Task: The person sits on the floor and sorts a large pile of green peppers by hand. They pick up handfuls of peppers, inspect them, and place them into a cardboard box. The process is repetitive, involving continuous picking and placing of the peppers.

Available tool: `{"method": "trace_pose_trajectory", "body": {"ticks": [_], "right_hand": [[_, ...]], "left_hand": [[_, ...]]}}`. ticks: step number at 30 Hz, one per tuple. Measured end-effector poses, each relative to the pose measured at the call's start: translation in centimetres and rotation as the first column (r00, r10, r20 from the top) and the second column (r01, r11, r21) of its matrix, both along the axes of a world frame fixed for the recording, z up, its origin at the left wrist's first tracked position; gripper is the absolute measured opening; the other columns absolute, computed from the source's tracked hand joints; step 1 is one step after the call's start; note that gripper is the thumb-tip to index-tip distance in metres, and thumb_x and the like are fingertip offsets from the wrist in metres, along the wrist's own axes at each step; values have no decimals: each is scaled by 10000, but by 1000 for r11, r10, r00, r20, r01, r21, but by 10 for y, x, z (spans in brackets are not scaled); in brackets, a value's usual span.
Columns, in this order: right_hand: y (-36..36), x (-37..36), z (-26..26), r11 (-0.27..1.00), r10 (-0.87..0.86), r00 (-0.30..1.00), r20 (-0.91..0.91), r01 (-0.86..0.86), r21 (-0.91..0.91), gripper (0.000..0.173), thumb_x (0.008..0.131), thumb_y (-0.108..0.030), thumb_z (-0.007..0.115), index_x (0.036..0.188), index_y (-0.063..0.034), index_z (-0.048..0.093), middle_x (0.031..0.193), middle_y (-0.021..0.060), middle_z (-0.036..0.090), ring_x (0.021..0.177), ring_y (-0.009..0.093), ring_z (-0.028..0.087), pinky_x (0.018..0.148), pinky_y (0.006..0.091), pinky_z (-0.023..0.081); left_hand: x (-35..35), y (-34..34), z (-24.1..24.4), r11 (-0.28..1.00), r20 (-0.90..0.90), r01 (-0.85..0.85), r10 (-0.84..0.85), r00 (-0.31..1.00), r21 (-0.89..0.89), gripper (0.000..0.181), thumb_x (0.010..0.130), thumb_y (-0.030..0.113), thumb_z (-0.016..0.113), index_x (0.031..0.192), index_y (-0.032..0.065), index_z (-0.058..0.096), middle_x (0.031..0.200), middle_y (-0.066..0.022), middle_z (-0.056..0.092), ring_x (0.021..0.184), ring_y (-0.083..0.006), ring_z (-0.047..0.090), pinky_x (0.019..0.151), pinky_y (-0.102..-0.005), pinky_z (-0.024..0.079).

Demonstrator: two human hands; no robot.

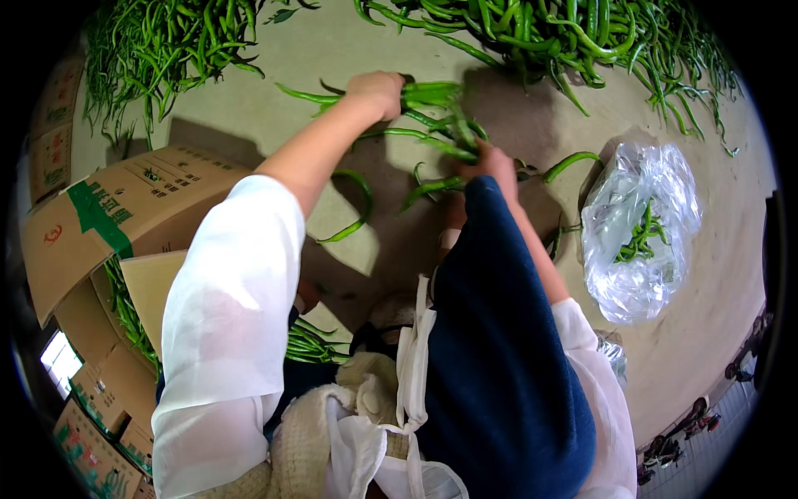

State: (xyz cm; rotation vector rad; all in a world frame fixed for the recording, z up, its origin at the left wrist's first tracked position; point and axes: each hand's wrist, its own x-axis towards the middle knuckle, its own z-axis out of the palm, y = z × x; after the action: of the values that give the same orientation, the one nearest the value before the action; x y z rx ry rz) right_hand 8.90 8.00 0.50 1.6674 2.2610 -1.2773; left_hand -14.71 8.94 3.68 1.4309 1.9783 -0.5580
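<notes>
In the head view, my left hand (376, 95) is closed round a bunch of long green chili peppers (431, 94) near the upper middle, with tips sticking out on both sides of the fist. My right hand (492, 167) is to the right and nearer my body, blurred, with its fingers at a few more green peppers (446, 147); whether it grips them I cannot tell. Single curved peppers (366, 209) lie on the floor below the hands, and another (570, 163) lies to the right.
Large pepper heaps (181, 47) (598, 37) lie at the far left and far right. An open cardboard box (168, 193) holding peppers stands at left. A clear plastic bag (642, 231) with peppers is at right. More peppers (312, 343) lie close to my body.
</notes>
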Motion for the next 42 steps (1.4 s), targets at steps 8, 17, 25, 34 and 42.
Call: {"method": "trace_pose_trajectory", "body": {"ticks": [8, 17, 25, 34, 42], "right_hand": [[3, -13, -6, 987, 61, 957, 284, -101, 128, 257, 752, -159, 588, 989, -125, 682, 869, 197, 677, 811, 363, 664, 736, 436, 532], [48, 35, 73, 855, -465, 765, -445, 258, -451, 248, 787, -160, 673, 1007, -47, 670, 778, 12, 645, 514, 73, 489, 484, 235, 408], [71, 74, 74, 889, -433, 753, -496, 447, -98, 303, 811, -83, 663, 1088, -27, 557, 845, 62, 664, 575, 84, 513, 497, 221, 396], [0, -85, 87, 573, -731, 488, -477, 59, -817, 296, 822, -174, 698, 1062, -24, 612, 910, 41, 645, 781, 117, 585, 705, 254, 473], [-16, -75, 58, 970, -239, 696, -677, 196, -141, 793, 705, -367, 759, 1258, 80, 410, 1142, 198, 541, 1056, 268, 530, 940, 373, 402]], "left_hand": [[11, -9, -11, 999, -39, -19, 21, 999, 39, 275, 757, 126, 594, 1018, 77, 666, 1034, -138, 671, 974, -294, 645, 795, -404, 531], [33, -44, -48, 931, 7, -301, 306, 952, 204, 507, 736, 215, 656, 1218, 109, 542, 1154, -145, 599, 1075, -314, 588, 874, -402, 501], [0, -50, 34, 974, 36, -204, 208, 978, -96, 389, 669, 290, 659, 969, 44, 680, 958, -154, 684, 898, -286, 667, 761, -372, 536], [3, -98, 91, 485, 825, -790, 564, -45, -375, 305, 811, 185, 725, 1037, 13, 613, 923, -36, 635, 786, -120, 597, 707, -264, 498], [54, -104, 60, 428, 837, -787, 510, -196, -444, 400, 823, 117, 692, 1170, 3, 528, 1026, -83, 621, 894, -172, 631, 744, -314, 527]]}}
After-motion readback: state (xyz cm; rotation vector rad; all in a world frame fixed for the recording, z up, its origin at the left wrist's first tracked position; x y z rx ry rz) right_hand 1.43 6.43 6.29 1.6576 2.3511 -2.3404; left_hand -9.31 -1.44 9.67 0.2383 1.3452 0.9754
